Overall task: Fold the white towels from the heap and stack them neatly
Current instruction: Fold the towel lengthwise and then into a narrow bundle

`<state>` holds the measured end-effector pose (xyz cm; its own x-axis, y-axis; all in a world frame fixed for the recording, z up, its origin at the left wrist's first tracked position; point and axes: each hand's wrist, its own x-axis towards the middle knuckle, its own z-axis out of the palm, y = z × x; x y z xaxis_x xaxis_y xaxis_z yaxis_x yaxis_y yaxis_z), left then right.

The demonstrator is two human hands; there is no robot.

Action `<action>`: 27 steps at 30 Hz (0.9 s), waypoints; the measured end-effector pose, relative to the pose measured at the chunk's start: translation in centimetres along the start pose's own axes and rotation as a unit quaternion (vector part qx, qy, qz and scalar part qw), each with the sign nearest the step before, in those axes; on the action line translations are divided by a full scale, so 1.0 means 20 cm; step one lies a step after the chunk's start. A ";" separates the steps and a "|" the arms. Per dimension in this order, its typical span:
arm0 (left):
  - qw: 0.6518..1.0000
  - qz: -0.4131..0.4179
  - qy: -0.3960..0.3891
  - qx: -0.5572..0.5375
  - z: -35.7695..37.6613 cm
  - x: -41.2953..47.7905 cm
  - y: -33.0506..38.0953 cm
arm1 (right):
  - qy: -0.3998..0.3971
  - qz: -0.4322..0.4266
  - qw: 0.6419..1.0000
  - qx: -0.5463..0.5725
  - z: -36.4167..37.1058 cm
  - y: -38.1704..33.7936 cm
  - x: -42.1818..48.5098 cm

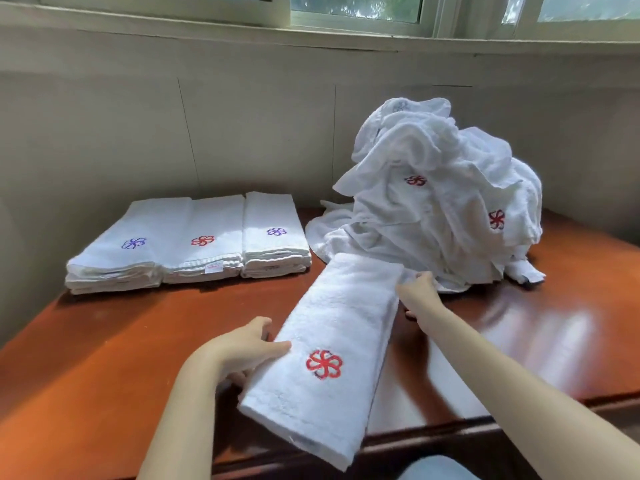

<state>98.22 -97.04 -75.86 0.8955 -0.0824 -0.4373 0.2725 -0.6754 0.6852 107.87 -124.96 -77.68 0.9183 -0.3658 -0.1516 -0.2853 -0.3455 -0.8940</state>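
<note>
Probably a hotel linen room: matching logo-stitched towels point(194, 237) stacked beyond the left hand point(242, 348) on a polished counter point(104, 358).

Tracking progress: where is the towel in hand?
Head view, centre foreground: folded towel between left hand and right hand, before the heap, right of the stacks.

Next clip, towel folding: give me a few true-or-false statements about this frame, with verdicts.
1. Three stacks of folded towels sit at the back left of the table. True.
2. The folded towel in the hands is marked in blue. False: its emblem is red.
3. The heap lies left of the stacks. False: it lies to their right.
4. The left hand and right hand both hold the folded towel. True.
</note>
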 end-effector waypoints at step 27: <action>0.995 0.102 0.001 -0.020 0.14 0.15 0.07 | 0.052 0.089 0.968 0.227 0.14 -0.01 0.13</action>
<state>100.33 -100.28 -77.81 0.9346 -0.2129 -0.2848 0.0986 -0.6143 0.7829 111.17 -123.40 -79.03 0.8264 -0.4773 -0.2986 -0.2649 0.1384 -0.9543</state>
